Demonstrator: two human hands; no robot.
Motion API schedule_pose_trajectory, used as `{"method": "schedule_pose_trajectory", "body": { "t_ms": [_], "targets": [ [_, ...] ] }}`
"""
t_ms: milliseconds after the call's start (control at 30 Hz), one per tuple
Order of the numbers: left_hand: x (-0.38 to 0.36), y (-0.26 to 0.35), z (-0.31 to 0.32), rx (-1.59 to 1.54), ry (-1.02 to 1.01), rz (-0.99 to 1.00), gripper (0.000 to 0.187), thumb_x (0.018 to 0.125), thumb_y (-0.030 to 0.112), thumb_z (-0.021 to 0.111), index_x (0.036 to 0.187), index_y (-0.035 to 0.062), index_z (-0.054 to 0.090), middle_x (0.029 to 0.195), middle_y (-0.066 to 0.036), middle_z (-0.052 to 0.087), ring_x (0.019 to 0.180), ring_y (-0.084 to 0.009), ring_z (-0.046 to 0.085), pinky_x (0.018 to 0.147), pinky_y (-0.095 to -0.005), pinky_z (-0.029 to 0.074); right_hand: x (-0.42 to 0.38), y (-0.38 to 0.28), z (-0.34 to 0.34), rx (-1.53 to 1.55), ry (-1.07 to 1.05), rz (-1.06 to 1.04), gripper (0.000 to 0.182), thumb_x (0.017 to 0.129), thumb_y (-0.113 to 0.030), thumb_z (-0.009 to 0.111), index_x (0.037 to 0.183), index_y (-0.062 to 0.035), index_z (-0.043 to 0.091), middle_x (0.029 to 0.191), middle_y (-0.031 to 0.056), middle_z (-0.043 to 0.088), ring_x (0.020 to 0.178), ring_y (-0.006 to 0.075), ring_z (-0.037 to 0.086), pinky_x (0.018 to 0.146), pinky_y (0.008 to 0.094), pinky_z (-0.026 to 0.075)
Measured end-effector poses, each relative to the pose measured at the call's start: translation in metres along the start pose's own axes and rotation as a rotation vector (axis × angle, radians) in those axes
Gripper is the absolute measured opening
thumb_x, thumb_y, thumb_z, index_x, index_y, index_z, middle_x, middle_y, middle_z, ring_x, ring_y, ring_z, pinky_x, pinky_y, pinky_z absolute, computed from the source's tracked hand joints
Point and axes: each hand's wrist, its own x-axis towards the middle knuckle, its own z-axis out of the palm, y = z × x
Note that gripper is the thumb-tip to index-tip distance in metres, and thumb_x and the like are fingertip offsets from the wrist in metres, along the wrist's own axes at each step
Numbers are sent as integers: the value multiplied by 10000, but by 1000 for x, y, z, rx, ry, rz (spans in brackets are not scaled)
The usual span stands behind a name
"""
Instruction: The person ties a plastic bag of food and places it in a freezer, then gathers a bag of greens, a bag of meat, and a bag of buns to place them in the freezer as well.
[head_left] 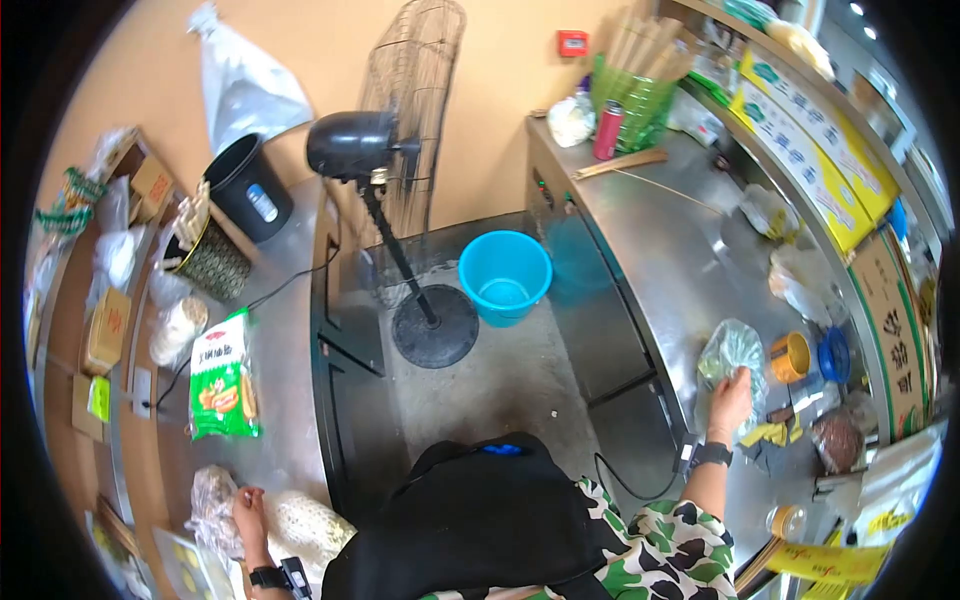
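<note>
On the right steel counter, my right hand (732, 400) is closed on a clear plastic bag (733, 350) with something green in it. A yellow-orange tub (790, 357) and a blue round container (833, 355) stand just beyond that bag. At the lower left, my left hand (250, 515) has its fingers curled together at a crumpled clear bag (213, 500); whether it grips the plastic is too small to tell. A white speckled bag (305, 525) lies beside this hand. Above it on the left counter is a green and white food packet (222, 380).
A black standing fan (436, 325) and a blue bucket (505, 278) stand on the floor between the counters. The left counter holds a black bin (250, 190) and a patterned stick holder (212, 262). A red bottle (608, 130) and yellow-white boxes (810, 150) are at upper right.
</note>
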Motion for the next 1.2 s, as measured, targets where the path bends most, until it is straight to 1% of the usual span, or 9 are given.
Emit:
{"method": "schedule_pose_trajectory", "body": {
  "t_ms": [233,400,567,767,800,867,1033,1133,1200],
  "targets": [
    [-16,78,-21,232,-102,-149,180,756,137,700,863,13,626,718,-108,587,670,-208,554,635,-320,440,0,-6,8,-39,-81,43,306,802,-116,546,1098,-56,504,1008,203,617,863,400,606,716,472,481],
    [-30,67,-25,352,-40,-14,227,678,166,763,773,22,616,800,-153,598,716,-337,573,654,-410,454,3,2,12,-65,-159,15,353,824,-141,529,1159,-55,456,1109,188,601,946,392,588,761,466,469],
    [-33,97,-25,305,-49,-8,206,705,142,734,751,8,584,771,-150,572,717,-341,565,633,-410,448,4,-5,11,-85,-150,26,430,822,-107,552,1228,-15,445,1201,183,573,1043,365,571,837,417,470],
    [-25,60,-27,230,138,-13,217,736,126,713,751,-12,546,704,-187,564,667,-362,552,600,-420,431,8,1,17,-38,-223,75,539,809,-73,559,1312,14,386,1248,206,539,1116,370,533,918,404,433],
    [-23,53,-30,195,188,-34,214,742,119,707,753,-15,541,694,-191,561,645,-362,540,588,-416,427,3,-3,18,-71,8,-86,388,834,-71,558,1205,1,476,1082,174,623,934,327,620,774,386,499],
    [-23,38,-32,119,284,-77,208,756,105,696,755,-22,531,675,-199,555,600,-361,516,564,-409,417,3,-40,-25,-93,-282,97,491,758,-304,678,1110,19,563,1005,189,633,922,311,613,812,383,487],
    [-14,23,-37,-233,550,-199,150,823,61,651,764,-4,529,574,-27,447,528,-87,407,474,-279,344,4,-37,-21,-61,-202,67,431,770,-321,653,1022,26,603,938,200,655,860,340,634,765,404,504],
    [-9,27,-39,-479,615,-268,137,835,61,639,774,-1,532,575,-13,451,508,-80,393,455,-269,331,7,-35,-15,-71,-217,124,319,770,-238,630,939,32,628,893,202,659,833,337,639,739,395,511],
    [0,-5,-29,-347,600,-265,115,807,56,648,803,4,545,588,-45,483,529,-121,449,497,-287,378,12,-18,1,31,-200,79,306,771,-209,615,946,42,622,909,199,661,824,334,640,738,395,511]
  ]
}}
